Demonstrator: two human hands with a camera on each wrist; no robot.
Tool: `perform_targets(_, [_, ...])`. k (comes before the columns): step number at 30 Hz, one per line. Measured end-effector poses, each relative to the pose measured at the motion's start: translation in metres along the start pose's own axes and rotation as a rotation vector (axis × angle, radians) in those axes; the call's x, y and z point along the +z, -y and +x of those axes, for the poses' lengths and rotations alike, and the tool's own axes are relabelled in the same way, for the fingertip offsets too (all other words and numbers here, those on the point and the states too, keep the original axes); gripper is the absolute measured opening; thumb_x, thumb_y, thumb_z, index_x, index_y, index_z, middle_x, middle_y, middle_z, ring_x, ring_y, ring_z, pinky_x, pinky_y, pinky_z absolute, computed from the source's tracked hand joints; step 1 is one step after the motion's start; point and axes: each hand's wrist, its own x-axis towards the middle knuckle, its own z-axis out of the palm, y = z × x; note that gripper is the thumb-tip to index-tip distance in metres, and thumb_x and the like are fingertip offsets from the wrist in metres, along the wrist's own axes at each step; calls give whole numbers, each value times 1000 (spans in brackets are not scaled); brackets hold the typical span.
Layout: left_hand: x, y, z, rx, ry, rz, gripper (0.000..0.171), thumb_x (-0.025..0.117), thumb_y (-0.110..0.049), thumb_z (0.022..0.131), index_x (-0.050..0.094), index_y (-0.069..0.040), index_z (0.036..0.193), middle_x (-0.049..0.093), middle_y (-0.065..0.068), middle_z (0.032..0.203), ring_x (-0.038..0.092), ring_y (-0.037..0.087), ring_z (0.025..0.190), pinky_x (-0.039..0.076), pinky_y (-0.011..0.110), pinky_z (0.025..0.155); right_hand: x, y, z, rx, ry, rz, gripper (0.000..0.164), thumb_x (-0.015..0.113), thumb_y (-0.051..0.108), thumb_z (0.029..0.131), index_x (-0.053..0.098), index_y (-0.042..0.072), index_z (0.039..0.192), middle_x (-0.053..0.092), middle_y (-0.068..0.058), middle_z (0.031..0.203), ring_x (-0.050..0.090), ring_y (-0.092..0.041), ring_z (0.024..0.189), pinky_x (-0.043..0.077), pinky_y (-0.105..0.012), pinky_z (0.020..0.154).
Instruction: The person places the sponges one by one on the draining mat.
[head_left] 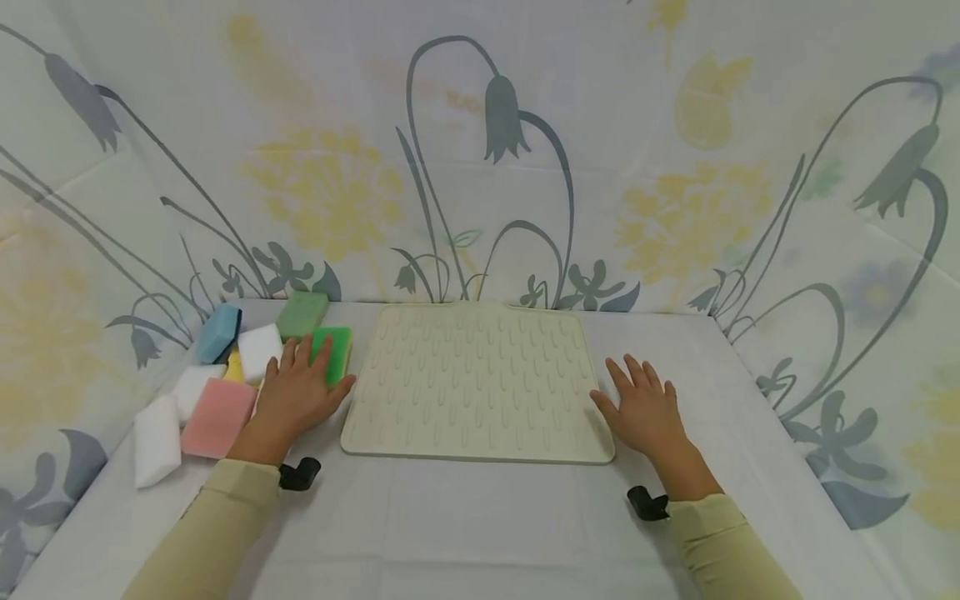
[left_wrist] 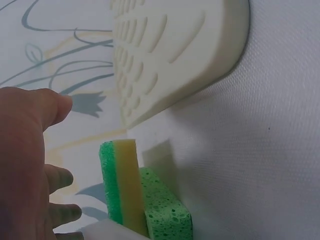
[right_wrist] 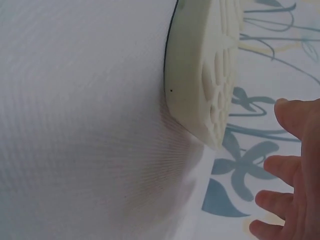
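Observation:
My left hand (head_left: 296, 400) is held over the pile of sponges at the left, fingers spread and holding nothing. Nearest to its fingertips is a green and yellow scrub sponge (head_left: 340, 354); in the left wrist view this sponge (left_wrist: 129, 185) stands apart from the fingers, in front of a speckled green sponge (left_wrist: 167, 210). A pale cream mat with raised ridges (head_left: 472, 383) lies between the hands. By the mat's right edge, my right hand (head_left: 648, 417) is spread with nothing in it. The right wrist view shows its fingers off the mat (right_wrist: 187, 65).
Around the left hand lie a pink sponge (head_left: 217, 417), a blue sponge (head_left: 218, 333), a white block (head_left: 259, 352), another white block (head_left: 158, 442) and a partly hidden yellow piece (head_left: 234, 367). A floral sheet (head_left: 480, 167) hangs behind the white-covered table (head_left: 465, 533).

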Motion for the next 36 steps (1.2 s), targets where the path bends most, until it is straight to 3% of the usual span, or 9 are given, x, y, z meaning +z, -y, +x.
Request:
perform_targets(10, [6,1,3,-18,3,26,71,44,-44,98,28,2,149,26,37,148,25,56,134,29,69,101,6,2,2,-3,8,68,64,47,43,99,36,3,148,29,-30,152,26,-53,138,32,-70,100])
perform_targets(18, [9,2,8,-46,24,23,66,43,-40,98,30,0,149,27,36,148,29,56,131,32,68,99,10,4,4,41,40,125,57,49,32,99,39,-1,144,42,-33,138,44,-53,123,42,-62,94])
perform_targets(26, [13,2,12,-54,-4,49,61,43,-37,97,37,-1,146,32,35,145,34,54,128,33,66,94,12,3,2,74,81,182,51,47,21,96,45,-7,138,51,-34,126,54,-48,112,45,-57,93])
perform_targets(36, [19,2,15,-47,-34,43,58,45,-33,96,41,1,142,36,37,139,45,56,116,39,65,90,9,4,0,131,174,246,49,47,15,92,50,-10,134,61,-25,108,60,-33,91,49,-50,81])
